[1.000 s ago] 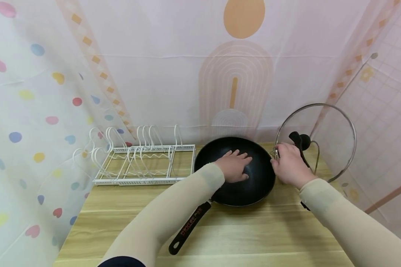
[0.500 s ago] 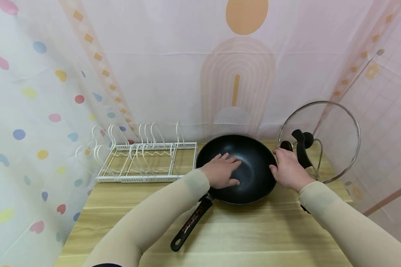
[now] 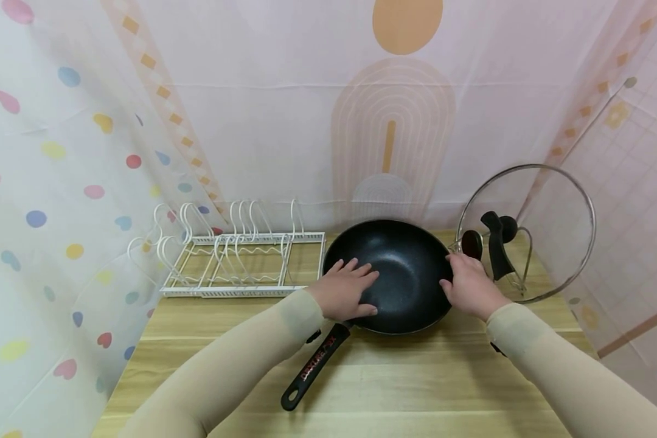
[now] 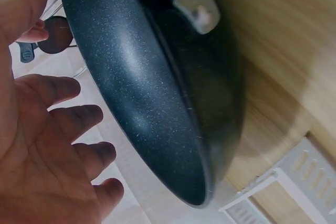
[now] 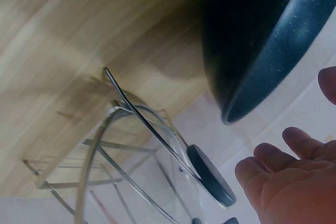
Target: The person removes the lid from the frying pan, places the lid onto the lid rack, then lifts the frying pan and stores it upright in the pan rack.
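A black frying pan [image 3: 402, 274] sits on the wooden table, its handle [image 3: 314, 368] pointing toward me at the lower left. My left hand [image 3: 344, 292] hovers over the pan's left side with fingers spread; in the left wrist view a gap separates the fingers [image 4: 79, 119] from the pan [image 4: 131, 66]. By the right rim is my right hand [image 3: 473, 286], fingers loosely bent and holding nothing. The right wrist view has its fingertips [image 5: 270, 156] apart from the pan [image 5: 262, 40]. Just beyond this hand, a glass lid [image 3: 590, 237] stands upright in a wire holder [image 3: 527, 255].
A white wire rack [image 3: 241, 292] with upright loops stands left of the pan, close to its rim. Black-handled utensils [image 3: 495, 243] stand at the wire holder beside the lid. Behind the table [image 3: 416, 383] hangs a patterned curtain [image 3: 285, 134].
My left hand has drawn left across the pan, from its middle toward its left side. The right hand has come slightly nearer to me, away from the utensils. The pan stays put.
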Demonstrator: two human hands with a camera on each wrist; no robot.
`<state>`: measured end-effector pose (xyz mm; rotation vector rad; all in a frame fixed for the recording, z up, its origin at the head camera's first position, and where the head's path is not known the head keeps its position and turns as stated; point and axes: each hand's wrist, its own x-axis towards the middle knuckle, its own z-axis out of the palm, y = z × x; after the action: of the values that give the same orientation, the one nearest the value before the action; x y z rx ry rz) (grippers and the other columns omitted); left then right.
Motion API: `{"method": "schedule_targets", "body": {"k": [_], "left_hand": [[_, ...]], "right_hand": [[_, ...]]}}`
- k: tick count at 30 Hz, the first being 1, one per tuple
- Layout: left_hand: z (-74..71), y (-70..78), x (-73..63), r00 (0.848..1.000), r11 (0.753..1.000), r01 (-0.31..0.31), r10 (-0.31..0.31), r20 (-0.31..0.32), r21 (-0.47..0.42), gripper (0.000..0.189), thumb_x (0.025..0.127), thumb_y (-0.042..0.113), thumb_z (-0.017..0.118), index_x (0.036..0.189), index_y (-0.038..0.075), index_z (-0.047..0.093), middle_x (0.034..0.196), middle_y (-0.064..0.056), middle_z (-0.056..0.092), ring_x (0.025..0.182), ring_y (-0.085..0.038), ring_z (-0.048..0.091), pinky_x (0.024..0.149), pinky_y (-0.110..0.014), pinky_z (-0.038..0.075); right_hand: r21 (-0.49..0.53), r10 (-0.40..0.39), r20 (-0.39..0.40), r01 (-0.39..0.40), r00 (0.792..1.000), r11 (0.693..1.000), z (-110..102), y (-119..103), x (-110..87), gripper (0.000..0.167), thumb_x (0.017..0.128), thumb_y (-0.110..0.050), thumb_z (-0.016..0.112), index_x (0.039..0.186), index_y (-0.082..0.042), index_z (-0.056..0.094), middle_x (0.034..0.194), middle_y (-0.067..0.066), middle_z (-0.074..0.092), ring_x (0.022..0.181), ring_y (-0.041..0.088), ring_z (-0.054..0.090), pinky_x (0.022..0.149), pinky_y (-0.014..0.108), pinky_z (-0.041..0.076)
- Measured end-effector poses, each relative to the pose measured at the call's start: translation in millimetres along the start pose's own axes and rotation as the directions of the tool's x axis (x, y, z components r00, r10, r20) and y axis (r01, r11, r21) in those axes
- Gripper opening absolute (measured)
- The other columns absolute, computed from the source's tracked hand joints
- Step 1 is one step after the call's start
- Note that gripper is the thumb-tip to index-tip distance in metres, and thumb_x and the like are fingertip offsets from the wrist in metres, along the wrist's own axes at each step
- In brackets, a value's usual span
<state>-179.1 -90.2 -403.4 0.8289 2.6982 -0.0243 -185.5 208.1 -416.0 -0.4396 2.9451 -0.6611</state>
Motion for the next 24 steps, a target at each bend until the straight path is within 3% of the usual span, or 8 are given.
{"method": "schedule_targets", "body": {"k": [5, 15, 24], "left_hand": [[7.8, -3.9, -17.8, 1.000, 0.999, 0.014, -0.014, 0.000, -0.028, 0.083, 0.102, 0.065, 0.055, 0.168, 0.020, 0.031, 0.176, -0.006, 0.024, 0.164, -0.035, 0.016, 0.133, -0.056, 0.012], [21.8, 0.0, -51.7, 1.000, 0.999, -0.003, 0.003, -0.006, -0.043, 0.085, 0.099, 0.064, 0.061, 0.166, 0.020, 0.034, 0.175, -0.007, 0.026, 0.164, -0.036, 0.016, 0.132, -0.058, 0.014], [37.7, 4.5, -72.7, 1.000, 1.000, -0.001, 0.001, 0.019, -0.006, 0.082, 0.100, 0.060, 0.063, 0.165, 0.018, 0.036, 0.174, -0.009, 0.028, 0.162, -0.038, 0.023, 0.132, -0.055, 0.020]], "right_hand": [[-0.003, 0.006, 0.009, -0.006, 1.000, 1.000, 8, 5, 0.4, 0.060, 0.104, -0.018, 0.060, 0.147, 0.020, 0.039, 0.157, 0.043, 0.035, 0.150, 0.058, 0.028, 0.125, 0.068, 0.020], [0.013, 0.060, 0.052, -0.061, 0.997, 0.998, 18, 16, 1.2, 0.071, 0.105, -0.021, 0.059, 0.154, 0.020, 0.028, 0.166, 0.043, 0.015, 0.153, 0.060, 0.016, 0.125, 0.070, 0.019], [0.000, 0.088, 0.099, -0.088, 0.991, 0.996, 21, 16, -0.7, 0.077, 0.105, -0.022, 0.060, 0.156, 0.021, 0.021, 0.166, 0.044, 0.010, 0.148, 0.067, 0.016, 0.122, 0.073, 0.023]]}}
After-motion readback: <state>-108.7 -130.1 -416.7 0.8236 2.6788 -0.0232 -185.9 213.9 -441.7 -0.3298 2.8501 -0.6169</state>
